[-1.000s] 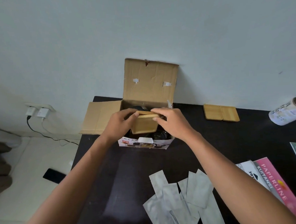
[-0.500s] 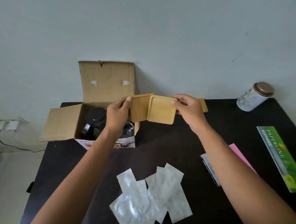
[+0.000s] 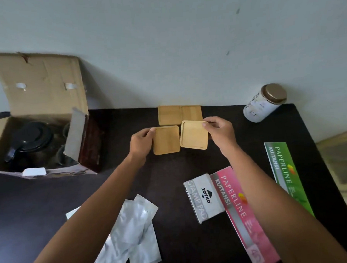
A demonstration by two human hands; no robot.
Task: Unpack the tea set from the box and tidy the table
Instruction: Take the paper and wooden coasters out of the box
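An open cardboard box [image 3: 0,138] stands at the table's left, with a black-lidded teapot [image 3: 31,138] and dark glasses inside. Two square bamboo coasters [image 3: 179,114] lie side by side near the wall. In front of them, my left hand [image 3: 142,140] holds the left edge of a third coaster [image 3: 166,139] lying flat. My right hand [image 3: 219,132] pinches the far right corner of a fourth coaster [image 3: 194,134], rim side up and slightly tilted, right beside the third.
A white jar with a brown lid [image 3: 264,103] lies tilted at the back right. A stamp pad box [image 3: 202,197], a pink receipt book [image 3: 241,212] and a green one [image 3: 285,171] lie at the right. Several clear plastic sleeves [image 3: 131,232] are scattered near the front of the black table [image 3: 51,198].
Both hands carried the two coasters from the box rightward and lowered them onto the table next to the two by the wall. The view shifted right.
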